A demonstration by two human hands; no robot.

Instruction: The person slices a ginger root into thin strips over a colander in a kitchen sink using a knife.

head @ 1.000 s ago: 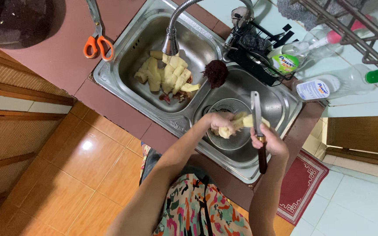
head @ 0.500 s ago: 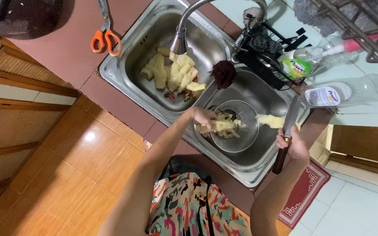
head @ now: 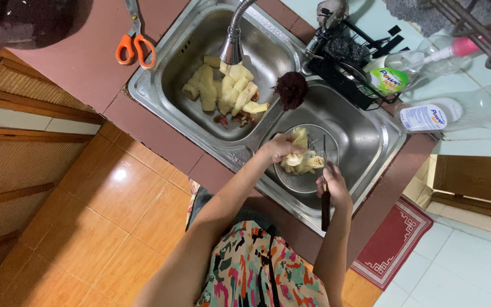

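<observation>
My left hand (head: 278, 149) grips a pale yellow peeled vegetable piece (head: 301, 154) over a round metal strainer (head: 291, 177) in the right sink basin (head: 359, 136). My right hand (head: 332, 185) holds a dark-handled knife (head: 325, 196), its blade pointing up against the piece. Several more pale yellow pieces (head: 225, 91) lie piled in the left basin (head: 180, 68) under the bent faucet (head: 235, 31), with a few reddish scraps beside them.
Orange-handled scissors (head: 134, 42) lie on the reddish counter at the left. A dark scrubber (head: 291, 90) sits on the sink divider. A black rack (head: 345, 57) and two plastic bottles (head: 450, 113) stand at the right. A red mat (head: 390, 244) lies on the floor.
My right hand has brought the knife back from the right side to the piece over the strainer. My left hand has kept its hold above the strainer.
</observation>
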